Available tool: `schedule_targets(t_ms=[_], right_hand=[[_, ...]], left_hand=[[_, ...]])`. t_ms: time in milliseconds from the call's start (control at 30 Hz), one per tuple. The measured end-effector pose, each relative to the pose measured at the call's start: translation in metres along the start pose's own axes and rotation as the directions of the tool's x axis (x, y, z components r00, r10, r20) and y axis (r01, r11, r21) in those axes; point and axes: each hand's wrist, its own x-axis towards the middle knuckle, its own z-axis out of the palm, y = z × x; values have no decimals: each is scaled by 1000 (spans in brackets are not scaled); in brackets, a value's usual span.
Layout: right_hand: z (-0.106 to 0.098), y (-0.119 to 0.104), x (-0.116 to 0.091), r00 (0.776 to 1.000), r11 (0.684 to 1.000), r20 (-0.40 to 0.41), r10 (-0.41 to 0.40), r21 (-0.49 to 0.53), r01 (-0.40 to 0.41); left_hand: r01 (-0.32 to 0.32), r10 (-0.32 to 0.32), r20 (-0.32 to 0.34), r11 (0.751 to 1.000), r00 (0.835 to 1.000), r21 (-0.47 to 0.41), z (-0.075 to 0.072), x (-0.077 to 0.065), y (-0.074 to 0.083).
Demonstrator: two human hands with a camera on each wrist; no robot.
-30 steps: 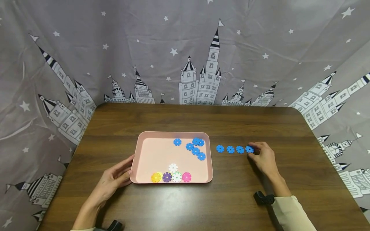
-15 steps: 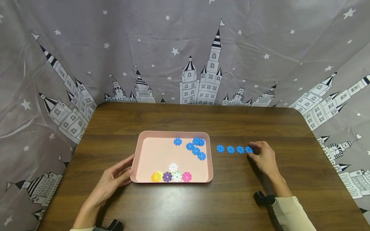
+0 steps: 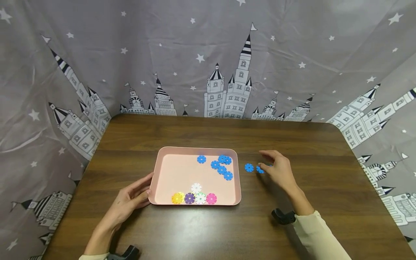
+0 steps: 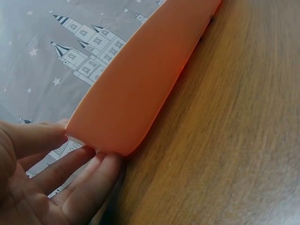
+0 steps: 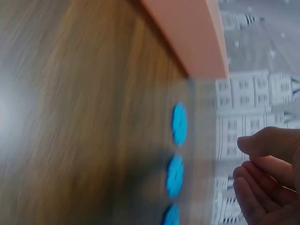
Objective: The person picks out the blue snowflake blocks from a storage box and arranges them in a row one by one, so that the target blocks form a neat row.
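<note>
My left hand (image 3: 125,204) holds the left end of a pink tray (image 3: 156,177); in the left wrist view its fingers (image 4: 101,178) press against the tray wall (image 4: 131,79). My right hand (image 3: 279,171) hovers over a row of blue notched interlocking discs on the table, thumb and fingers apart, holding nothing. The leftmost blue disc (image 3: 248,167) lies in full view; the second blue disc (image 3: 260,169) is partly covered by the thumb. A sliver of a third shows behind the hand. The right wrist view shows discs (image 5: 175,176) lying flat below the fingertips (image 5: 246,145).
Inside the tray, several blue discs (image 3: 215,164) lie toward the back right. Yellow (image 3: 177,198), purple (image 3: 190,198), white (image 3: 196,188) and pink (image 3: 211,198) discs lie along its front. A grey curtain (image 3: 182,54) hangs behind the wooden table (image 3: 195,231).
My right hand has let go of the blue disc at the row's right end and moved left over the row. My left hand stays at the tray. The head view has shifted slightly.
</note>
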Motion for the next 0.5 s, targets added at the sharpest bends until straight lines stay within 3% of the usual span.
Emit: schedule_targets(t_ms=[233, 500], right_hand=[[18, -31, 11, 997, 995, 80, 17, 93, -25], [41, -53, 22, 986, 993, 169, 12, 116, -32]], left_hand=[[5, -5, 11, 1000, 1000, -21, -1, 1, 0], [3, -3, 6, 1000, 1000, -28, -1, -1, 0]])
